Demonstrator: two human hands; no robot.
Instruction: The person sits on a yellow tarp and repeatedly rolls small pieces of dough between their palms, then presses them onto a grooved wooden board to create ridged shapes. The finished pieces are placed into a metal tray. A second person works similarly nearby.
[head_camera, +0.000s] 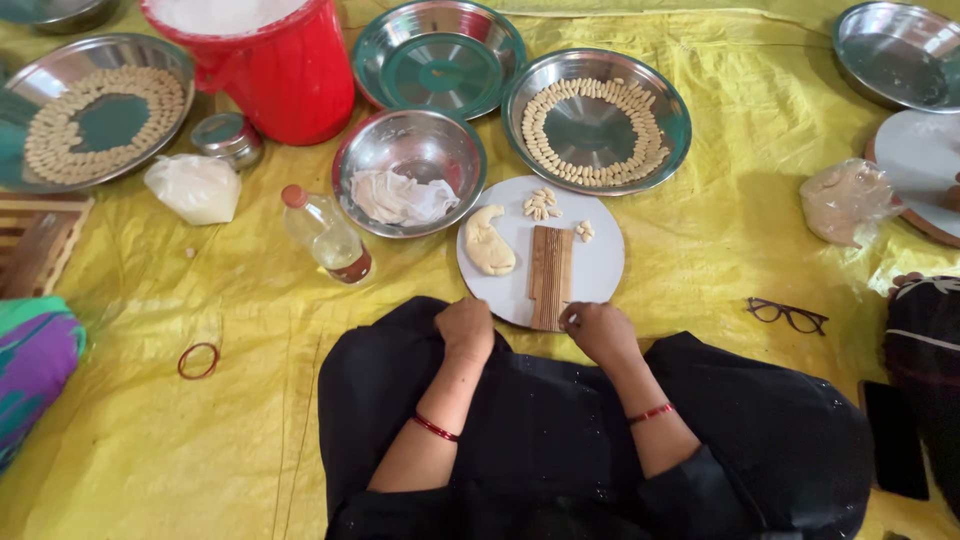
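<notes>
My right hand pinches a bit of dough at the ridged wooden board; my left hand is curled closed, empty. On the near edge of the round white board, the ridged one may slip off.

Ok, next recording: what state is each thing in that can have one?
left hand: closed, resting at the white board's edge
right hand: pinching, at the ribbed wooden board
oil bottle: capped, lying tilted
red bucket: full of white powder
steel plate: ringed with shaped dough pieces
steel bowl: holds white cloth
eyeglasses: unfolded

Both hands' fingertips curl out of sight; the red bucket is cut off above.
</notes>
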